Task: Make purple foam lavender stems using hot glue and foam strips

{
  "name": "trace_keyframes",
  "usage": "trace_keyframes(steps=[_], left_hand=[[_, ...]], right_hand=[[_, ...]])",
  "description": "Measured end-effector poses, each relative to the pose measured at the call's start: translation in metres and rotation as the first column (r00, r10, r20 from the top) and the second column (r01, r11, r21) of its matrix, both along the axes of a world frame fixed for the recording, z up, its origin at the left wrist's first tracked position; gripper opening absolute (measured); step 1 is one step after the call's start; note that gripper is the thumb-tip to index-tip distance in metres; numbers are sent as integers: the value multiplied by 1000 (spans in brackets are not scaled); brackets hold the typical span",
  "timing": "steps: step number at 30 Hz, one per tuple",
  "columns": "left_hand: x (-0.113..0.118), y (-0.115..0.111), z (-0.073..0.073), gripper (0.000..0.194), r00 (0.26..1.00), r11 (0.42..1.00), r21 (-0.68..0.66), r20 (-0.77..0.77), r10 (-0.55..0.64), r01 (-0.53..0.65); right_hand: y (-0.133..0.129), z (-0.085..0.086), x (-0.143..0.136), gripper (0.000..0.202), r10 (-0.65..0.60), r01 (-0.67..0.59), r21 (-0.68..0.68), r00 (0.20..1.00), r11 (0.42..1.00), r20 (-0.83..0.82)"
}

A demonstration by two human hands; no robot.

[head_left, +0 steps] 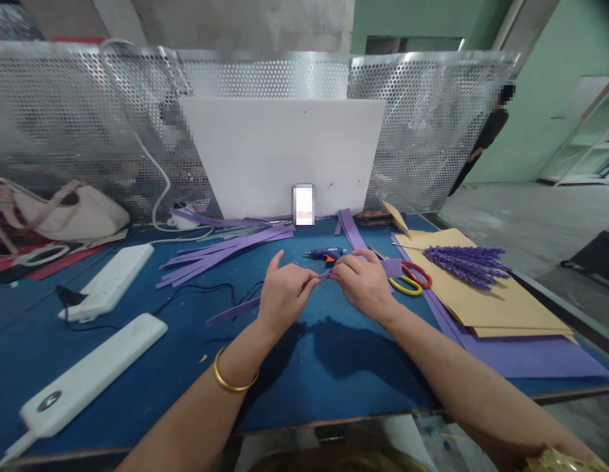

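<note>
A long, narrow purple paper strip is being pinched by the bare left hand and the bare right hand, fingertips close together, above the middle of the blue tabletop. The pinched part is mostly covered by fingers, and whether the length at the left hand and the piece showing beyond the right is all one strip cannot be told. Behind the right hand, the blue glue gun with an orange trigger is partly blocked; the scissors with red and yellow handles are half hidden too. The phone's bright screen is washed out, its content unreadable. Both forearms are cut off by the lower edge. On the surface, loose purple strips are fanned at the left, white power strips are laid nearer, and a purple lavender-like bunch is rested on tan paper sheets at the right. Beyond, a white board is backed by perforated metal panels; a dark-clothed person is seen by the green wall, face blurred.
</note>
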State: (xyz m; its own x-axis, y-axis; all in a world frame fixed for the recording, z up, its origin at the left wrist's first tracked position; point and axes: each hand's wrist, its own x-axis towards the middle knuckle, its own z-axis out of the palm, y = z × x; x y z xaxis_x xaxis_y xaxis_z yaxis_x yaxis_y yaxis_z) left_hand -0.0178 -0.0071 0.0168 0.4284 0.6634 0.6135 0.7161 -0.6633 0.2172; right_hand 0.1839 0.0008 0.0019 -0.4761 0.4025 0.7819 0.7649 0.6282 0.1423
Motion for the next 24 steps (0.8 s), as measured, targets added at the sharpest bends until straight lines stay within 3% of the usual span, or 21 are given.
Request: trace_keyframes(steps=[14,24], left_hand=[[-8,8,4,23,998,997,-66,-43,39,-42],[-14,14,4,22,990,988,-75,-33,135,-137]], right_hand=[[9,4,13,23,-100,100,-21,995,995,25],[20,7,31,20,-220,219,-19,975,975,-14]])
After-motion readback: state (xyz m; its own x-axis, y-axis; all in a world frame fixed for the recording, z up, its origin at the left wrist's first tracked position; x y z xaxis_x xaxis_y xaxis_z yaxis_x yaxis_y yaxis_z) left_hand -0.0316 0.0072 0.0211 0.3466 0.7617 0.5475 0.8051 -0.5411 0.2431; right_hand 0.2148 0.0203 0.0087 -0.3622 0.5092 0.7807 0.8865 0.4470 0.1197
